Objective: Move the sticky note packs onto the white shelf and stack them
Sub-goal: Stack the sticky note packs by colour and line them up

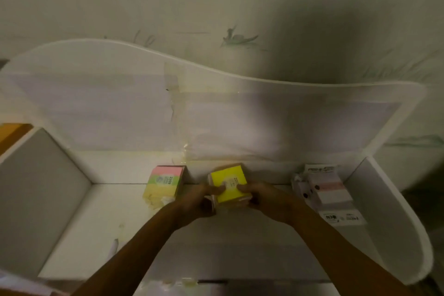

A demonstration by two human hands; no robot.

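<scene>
Head view: your left hand and right hand pinch the yellow sticky note pack by opposite sides, mid-shelf on the white shelf. Likely light, stiff block; slick wrapper, so keep side grip.

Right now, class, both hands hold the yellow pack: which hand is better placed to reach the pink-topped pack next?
Left, probably. The left hand grips the yellow pack on the side facing the pink-topped pack, which sits just beyond it on the white shelf. The right hand would have to cross over.
</scene>
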